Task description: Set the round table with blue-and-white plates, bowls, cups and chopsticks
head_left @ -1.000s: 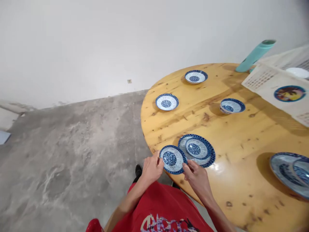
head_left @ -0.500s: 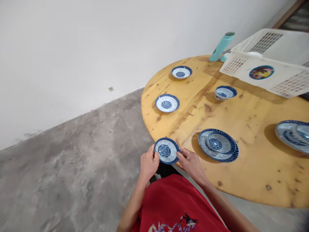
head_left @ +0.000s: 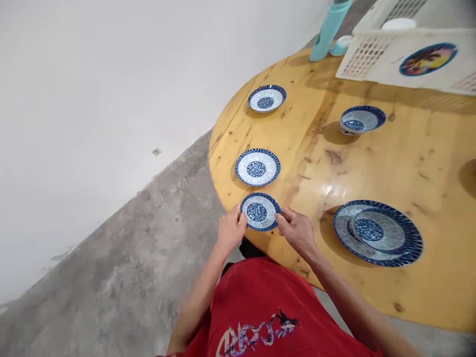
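A small blue-and-white patterned plate (head_left: 257, 212) is held by its two sides over the near left edge of the wooden table. My left hand (head_left: 231, 229) pinches its left rim, thumb on top. On the opposite rim, my right hand (head_left: 296, 229) grips with the thumb on top and fingers partly hidden below. Just beyond lies a matching plate (head_left: 258, 167) on the table, and farther back another plate (head_left: 267, 98). To the right, a bowl (head_left: 379, 232) sits on a larger plate (head_left: 344, 233). One more bowl (head_left: 362, 120) stands alone in the middle.
At the back right stands a white plastic basket (head_left: 368, 59) with a white item inside. Beside it are a turquoise bottle (head_left: 329, 32) and its apparent cup or lid (head_left: 340, 45). The round wooden table (head_left: 305, 173) curves near a white wall; concrete floor lies left.
Both hands have carried the plate forward, from the table's edge to nearer the plate beyond. The camera view has shifted, and the far-right plate and bowl have left the picture.
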Available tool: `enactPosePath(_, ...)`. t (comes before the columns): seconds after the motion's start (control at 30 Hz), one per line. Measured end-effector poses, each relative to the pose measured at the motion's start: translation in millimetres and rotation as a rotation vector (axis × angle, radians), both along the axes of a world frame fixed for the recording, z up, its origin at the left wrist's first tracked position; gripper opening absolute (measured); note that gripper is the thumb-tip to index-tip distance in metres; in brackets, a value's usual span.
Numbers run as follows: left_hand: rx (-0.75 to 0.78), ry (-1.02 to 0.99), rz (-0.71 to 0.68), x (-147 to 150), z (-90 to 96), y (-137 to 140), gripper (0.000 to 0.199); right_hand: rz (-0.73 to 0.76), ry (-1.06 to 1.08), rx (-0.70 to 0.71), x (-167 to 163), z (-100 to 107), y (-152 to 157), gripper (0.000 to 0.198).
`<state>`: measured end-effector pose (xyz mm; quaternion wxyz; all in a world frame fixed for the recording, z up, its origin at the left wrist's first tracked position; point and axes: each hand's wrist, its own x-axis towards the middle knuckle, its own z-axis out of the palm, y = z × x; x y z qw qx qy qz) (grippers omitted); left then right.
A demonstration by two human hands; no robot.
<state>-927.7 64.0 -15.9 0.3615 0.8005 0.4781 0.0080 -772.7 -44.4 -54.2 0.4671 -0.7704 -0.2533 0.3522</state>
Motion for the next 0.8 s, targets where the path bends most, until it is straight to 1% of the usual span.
enactPosePath(0.13,0.08,0.001,-0.093,31,-4.9,52,0.029,-0.048,-0.131,0.028,26,-2,34,0.026)
enactPosePath(0.23,0.137,0.008,-0.17,59,-9.6,92,0.029,-0.082,-0.176,0.002,49,-5,63,0.019)
enactPosePath(0.33,0.186,0.021,-0.247,89,-14.9,128,0.027,-0.124,-0.193,-0.022,70,-16,91,0.013)
enactPosePath(0.4,0.171,0.038,-0.291,109,-19.9,148,0.026,-0.163,-0.218,-0.031,81,-27,107,0.012)
enactPosePath(0.57,0.103,0.071,-0.414,145,-38.7,188,0.023,-0.249,-0.256,-0.141,95,-50,132,0.019)
enactPosePath(0.67,0.091,0.054,-0.496,155,-49.2,205,0.023,-0.29,-0.243,-0.199,94,-55,138,0.018)
enactPosePath(0.8,0.037,0.041,-0.596,160,-56.8,223,0.022,-0.356,-0.186,-0.253,82,-55,142,0.013)
